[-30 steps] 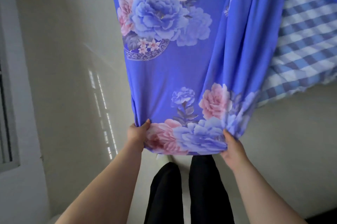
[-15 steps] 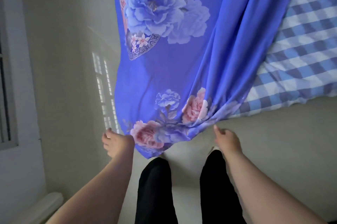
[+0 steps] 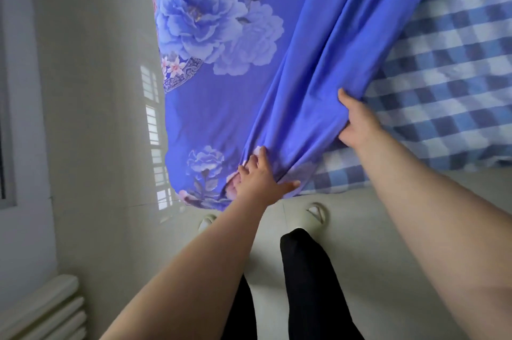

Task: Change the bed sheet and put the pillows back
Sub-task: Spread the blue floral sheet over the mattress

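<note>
Spreading step, I'd say: right hand [image 3: 357,120] grips a fold of the floral sheet [image 3: 277,76], left hand [image 3: 260,176] rests splayed near its hem. Next probably needs pulling it across the checked bedding [image 3: 443,84].

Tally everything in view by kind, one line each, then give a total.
Sheets: 2, the floral sheet and the checked sheet
Hands: 2, the left hand and the right hand
Slippers: 2, and
Radiators: 1
Total: 7
</note>
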Demonstrator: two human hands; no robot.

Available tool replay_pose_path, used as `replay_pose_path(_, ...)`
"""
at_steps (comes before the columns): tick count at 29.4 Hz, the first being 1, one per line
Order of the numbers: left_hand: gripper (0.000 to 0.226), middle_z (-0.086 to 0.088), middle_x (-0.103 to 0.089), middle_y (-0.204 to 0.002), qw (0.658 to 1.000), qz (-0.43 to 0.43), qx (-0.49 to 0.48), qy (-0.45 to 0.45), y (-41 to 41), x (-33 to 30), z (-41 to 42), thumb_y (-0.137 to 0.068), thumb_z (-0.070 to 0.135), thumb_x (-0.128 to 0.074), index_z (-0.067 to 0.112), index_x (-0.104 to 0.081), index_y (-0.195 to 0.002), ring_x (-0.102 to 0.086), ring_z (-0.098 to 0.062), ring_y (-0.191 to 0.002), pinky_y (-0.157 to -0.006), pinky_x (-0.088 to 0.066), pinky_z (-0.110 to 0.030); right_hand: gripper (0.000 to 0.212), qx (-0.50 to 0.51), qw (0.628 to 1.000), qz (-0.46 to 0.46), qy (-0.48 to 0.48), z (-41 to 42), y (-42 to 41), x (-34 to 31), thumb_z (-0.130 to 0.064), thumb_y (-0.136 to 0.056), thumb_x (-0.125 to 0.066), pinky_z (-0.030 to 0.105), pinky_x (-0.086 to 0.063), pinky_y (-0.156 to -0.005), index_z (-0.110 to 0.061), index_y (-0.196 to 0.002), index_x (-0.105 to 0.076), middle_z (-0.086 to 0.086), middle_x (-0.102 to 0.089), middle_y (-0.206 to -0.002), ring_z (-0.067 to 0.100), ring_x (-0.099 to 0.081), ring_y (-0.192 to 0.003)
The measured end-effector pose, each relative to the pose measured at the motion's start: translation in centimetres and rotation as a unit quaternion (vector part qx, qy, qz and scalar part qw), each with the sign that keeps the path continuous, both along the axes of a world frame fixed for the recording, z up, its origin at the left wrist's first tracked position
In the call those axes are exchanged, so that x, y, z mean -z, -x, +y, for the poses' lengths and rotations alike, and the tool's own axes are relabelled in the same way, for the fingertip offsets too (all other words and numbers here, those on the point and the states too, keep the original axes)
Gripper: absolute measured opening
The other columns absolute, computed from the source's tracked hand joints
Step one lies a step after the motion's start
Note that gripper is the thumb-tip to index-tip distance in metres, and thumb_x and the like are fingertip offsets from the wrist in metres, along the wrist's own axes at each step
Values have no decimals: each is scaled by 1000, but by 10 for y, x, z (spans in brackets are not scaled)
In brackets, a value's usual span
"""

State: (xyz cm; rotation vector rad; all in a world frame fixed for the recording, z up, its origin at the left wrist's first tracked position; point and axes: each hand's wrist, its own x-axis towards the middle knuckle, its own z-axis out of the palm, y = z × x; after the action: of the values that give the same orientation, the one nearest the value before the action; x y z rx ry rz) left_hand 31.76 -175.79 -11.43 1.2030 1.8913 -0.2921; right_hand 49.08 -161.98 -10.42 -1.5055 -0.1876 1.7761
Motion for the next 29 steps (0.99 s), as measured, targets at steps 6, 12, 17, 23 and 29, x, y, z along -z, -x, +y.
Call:
replay_pose_path(6, 43, -1, -42, -126, 983, 88, 47, -153, -42, -2, 3, -85, 41, -54, 32, -49, -126, -41, -28, -118, -90, -35, -40, 25, 101, 994, 42, 6, -53, -57, -16, -25, -99, -45, 39, -49, -94, -8, -106, -61, 9, -70, -102, 23, -66, -98)
replay_pose_path(12, 20, 6, -46, -127, 969, 18, 178, -170, -73, 8, -13, -93, 23, -42, 23, -58, -104, -42, -25, -110, -79, -34, -34, 32, 253, 965, 16, 68, -121, -139, 9, -16, -102, -31, 35, -48, -91, -17, -128, -50, 2, -64, -109, 18, -63, -98)
replay_pose_path(17, 23, 3, -42, -127, 952, -1, 295, -88, -91, 9, -18, -93, 25, -42, 28, -59, -108, -39, -25, -114, -89, -32, -35, 27, 332, 930, -39, 155, -166, -161, 30, -13, -102, -31, 25, -56, -56, -22, -94, -55, -10, -71, -74, 11, -62, -77)
replay_pose_path(23, 26, -2, -48, -124, 931, 5, 366, -8, -92, 11, -15, -91, 19, -43, 28, -61, -108, -43, -27, -115, -89, -35, -35, 20, 209, 919, -219, 251, -204, -162, 60, -16, -102, -37, 38, -48, -76, -13, -95, -56, 9, -50, -103, 24, -53, -87)
replay_pose_path(29, 23, 3, -53, -123, 939, -1, 342, 30, -97, 17, -8, -92, 34, -50, 29, -60, -112, -49, -24, -116, -89, -41, -34, 54, -96, 861, -451, 214, -183, -181, 62, -35, -85, -57, 46, -42, -87, 18, -99, -59, 38, -58, -104, 44, -56, -96)
